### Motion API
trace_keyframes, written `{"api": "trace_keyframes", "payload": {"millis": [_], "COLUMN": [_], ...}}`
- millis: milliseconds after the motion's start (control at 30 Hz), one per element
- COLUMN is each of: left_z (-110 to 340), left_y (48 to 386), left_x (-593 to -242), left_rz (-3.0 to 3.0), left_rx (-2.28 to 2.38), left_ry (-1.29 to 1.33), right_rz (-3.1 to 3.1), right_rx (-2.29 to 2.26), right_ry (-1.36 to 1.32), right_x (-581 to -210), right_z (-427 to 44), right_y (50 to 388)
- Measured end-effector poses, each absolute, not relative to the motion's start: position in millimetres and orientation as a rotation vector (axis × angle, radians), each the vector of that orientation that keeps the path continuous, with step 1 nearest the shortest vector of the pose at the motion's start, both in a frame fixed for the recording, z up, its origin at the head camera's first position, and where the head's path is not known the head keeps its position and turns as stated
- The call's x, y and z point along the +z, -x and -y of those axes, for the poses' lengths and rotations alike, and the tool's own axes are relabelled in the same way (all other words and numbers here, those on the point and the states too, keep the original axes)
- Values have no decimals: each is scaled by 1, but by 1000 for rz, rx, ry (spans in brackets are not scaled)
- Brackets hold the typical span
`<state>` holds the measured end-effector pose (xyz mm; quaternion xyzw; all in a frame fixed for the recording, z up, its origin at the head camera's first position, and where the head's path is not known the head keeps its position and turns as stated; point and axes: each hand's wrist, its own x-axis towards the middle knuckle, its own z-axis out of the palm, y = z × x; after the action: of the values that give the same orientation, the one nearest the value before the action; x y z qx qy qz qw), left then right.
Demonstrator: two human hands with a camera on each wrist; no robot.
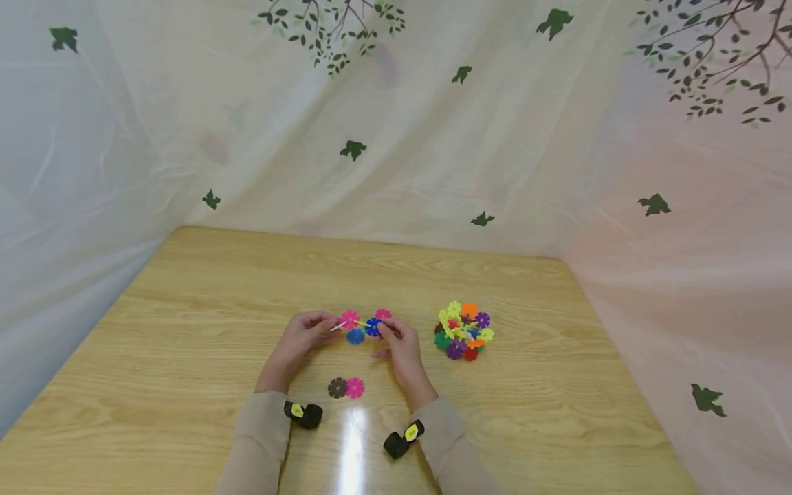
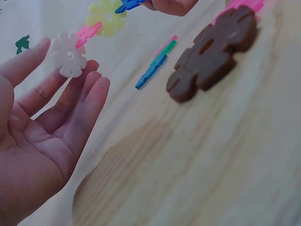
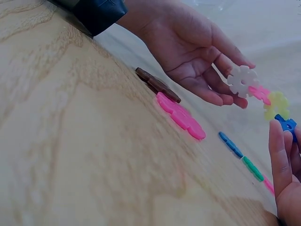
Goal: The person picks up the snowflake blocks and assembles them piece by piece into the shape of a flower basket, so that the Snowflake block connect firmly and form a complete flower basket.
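Observation:
A short chain of notched flower-shaped plastic discs stretches between the two hands above the table. My left hand (image 1: 302, 338) pinches the white disc (image 2: 69, 55) at one end, between thumb and fingers. A pink disc (image 2: 88, 34) joins it to a yellow disc (image 2: 107, 19), which connects to a blue disc (image 3: 285, 124). My right hand (image 1: 405, 352) holds that blue disc by its fingertips. Beneath the chain, a lighter blue disc (image 1: 355, 336), a green disc (image 3: 252, 168) and another pink disc (image 1: 383, 314) lie on the table in a row.
Closer to the person, a brown disc (image 1: 337, 388) and a pink disc (image 1: 355, 388) lie touching on the wooden table (image 1: 204, 295). Right of the hands stands a many-coloured cluster of discs (image 1: 456, 347). A printed curtain (image 1: 408, 185) hangs behind the table.

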<state>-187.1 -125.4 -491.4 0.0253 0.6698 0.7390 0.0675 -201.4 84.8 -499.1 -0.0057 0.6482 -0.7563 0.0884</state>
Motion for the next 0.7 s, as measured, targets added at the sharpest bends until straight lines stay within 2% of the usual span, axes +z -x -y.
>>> {"api": "trace_keyframes", "payload": {"millis": [700], "left_z": [128], "left_y": [187], "left_x": [-496], "left_rz": [-2205], "left_rx": [2040], "left_ry": [-213], "right_rz": [-1939], "right_rx": [-2194], "right_ry": [125], "right_x": [-502], "right_z": [-85], "right_y": [201]}}
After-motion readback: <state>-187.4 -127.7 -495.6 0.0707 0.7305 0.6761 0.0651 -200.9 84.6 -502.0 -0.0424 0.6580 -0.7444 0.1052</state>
